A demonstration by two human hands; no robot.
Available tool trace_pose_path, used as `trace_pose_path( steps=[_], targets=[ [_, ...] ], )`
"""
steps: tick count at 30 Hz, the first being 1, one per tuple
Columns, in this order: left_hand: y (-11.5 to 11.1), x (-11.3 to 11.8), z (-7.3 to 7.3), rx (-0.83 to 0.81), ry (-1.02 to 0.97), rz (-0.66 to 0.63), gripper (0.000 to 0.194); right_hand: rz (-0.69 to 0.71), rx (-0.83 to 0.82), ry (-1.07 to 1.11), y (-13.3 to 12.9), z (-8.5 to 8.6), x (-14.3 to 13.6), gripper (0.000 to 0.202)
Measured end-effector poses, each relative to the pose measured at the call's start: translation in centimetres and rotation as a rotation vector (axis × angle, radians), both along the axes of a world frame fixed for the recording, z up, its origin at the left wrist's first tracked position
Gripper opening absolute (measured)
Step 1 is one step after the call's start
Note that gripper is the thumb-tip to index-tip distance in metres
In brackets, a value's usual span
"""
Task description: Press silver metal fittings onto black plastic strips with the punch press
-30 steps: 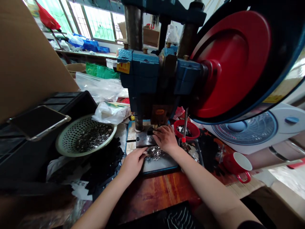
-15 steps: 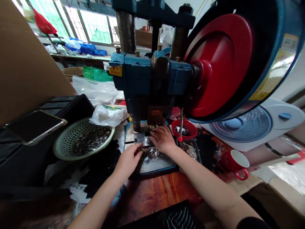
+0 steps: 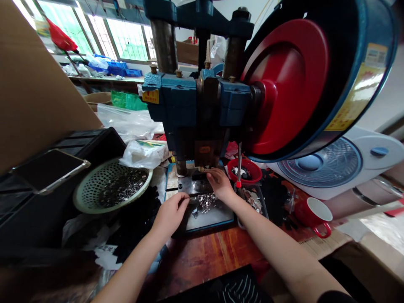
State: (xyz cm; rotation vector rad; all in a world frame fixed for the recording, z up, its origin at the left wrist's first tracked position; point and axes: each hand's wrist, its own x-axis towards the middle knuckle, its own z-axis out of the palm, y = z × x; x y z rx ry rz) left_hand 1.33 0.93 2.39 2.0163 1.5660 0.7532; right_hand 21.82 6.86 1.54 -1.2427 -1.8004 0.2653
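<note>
A blue press [image 3: 181,99] with a red-centred flywheel [image 3: 292,84] stands before me. My right hand [image 3: 222,187] is at the die under the press ram [image 3: 204,152], fingers stretched out and thumb a little apart; I see nothing held in it. My left hand [image 3: 172,213] is at the left front of the press bed [image 3: 205,223], thumb and forefinger pinched together. Whatever may be between them is too small to name. A pile of small shiny metal pieces [image 3: 206,202] lies on the bed between the hands, with a larger metal bit [image 3: 195,213] in front.
Left are a pale green basket [image 3: 82,191] of small metal parts, a phone [image 3: 50,168] and a plastic bag [image 3: 143,155]. Right are a red bowl [image 3: 258,173], a clear tray of flat pieces [image 3: 252,200], a red mug [image 3: 311,214] and a fan [image 3: 318,162].
My right hand has drawn slightly right and back from the die, its fingers straighter, so more of the die shows. My left hand has stayed almost in place. The view has shifted slightly.
</note>
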Motion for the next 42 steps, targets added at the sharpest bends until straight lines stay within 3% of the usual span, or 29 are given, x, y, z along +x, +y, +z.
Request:
trace_pose_path(
  steps=[6, 14, 22, 28, 33, 35, 38, 42],
  targets=[
    [2.9, 1.9, 1.3, 0.022, -0.233, 0.081, 0.03, -0.017, 0.013, -0.018, -0.3, 0.2, 0.0, 0.021],
    [5.6, 3.8, 2.7, 0.063, -0.158, 0.102, 0.024, -0.008, 0.029, -0.099, -0.3, 0.3, 0.0, 0.025],
    [4.4, 3.4, 2.7, -0.01, -0.267, 0.114, 0.024, 0.033, 0.011, -0.011, -1.3, 0.7, -0.4, 0.014],
    [2.9, 2.8, 1.2, -0.068, -0.452, 0.159, 0.036, 0.04, -0.036, 0.033, -2.0, 0.7, -0.7, 0.01],
    [1.4, 1.2, -0.1, -0.077, -0.233, 0.107, 0.027, 0.007, 0.016, -0.104, -1.2, 1.1, 0.0, 0.015],
    [1.1, 1.2, 0.0, -0.002, -0.168, 0.1, 0.031, 0.043, 0.016, -0.161, -1.1, 1.4, -0.1, 0.016],
    [1.6, 1.8, 0.9, 0.068, -0.231, 0.096, 0.041, 0.129, 0.01, -0.206, -1.5, 1.8, -0.5, 0.016],
    [3.4, 2.9, 2.0, 0.015, -0.248, 0.054, 0.026, 0.123, 0.049, -0.15, -1.5, 1.5, -0.6, 0.017]
  ],
)
